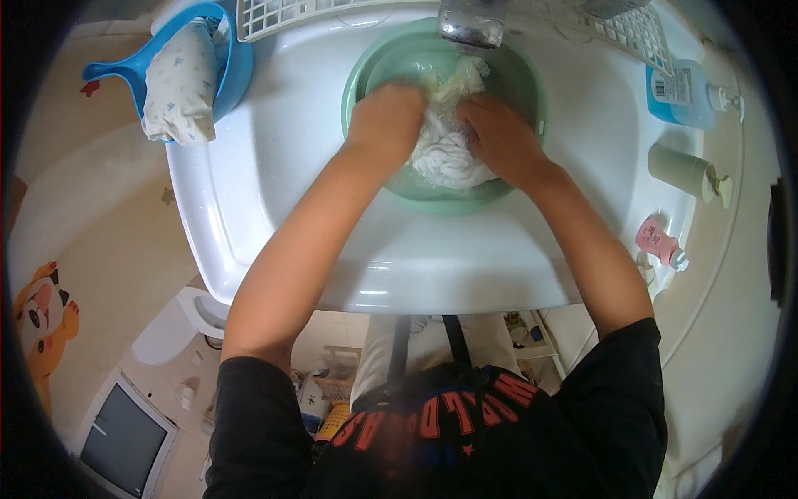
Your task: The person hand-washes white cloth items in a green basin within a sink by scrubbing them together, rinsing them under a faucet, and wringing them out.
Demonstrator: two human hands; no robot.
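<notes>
A wet white cloth [451,160] lies bunched in a light green basin [532,87], its upper end pale yellowish. My left hand [389,118] is closed at the cloth's left edge, its fingertips slightly blurred. On the other side my right hand [501,137] curls its fingers into the cloth from the right. Both hands are inside the basin, with the cloth between them. Some water and suds show around the cloth. Part of the cloth is hidden under my fingers.
The basin sits in a white sink [291,166] below a metal faucet [471,23]. A blue dipper [235,75] holding patterned fabric [181,87] stands at the left rim. Along the right rim are a blue bottle [675,93], a pale green bottle [680,170] and a pink bottle [657,241].
</notes>
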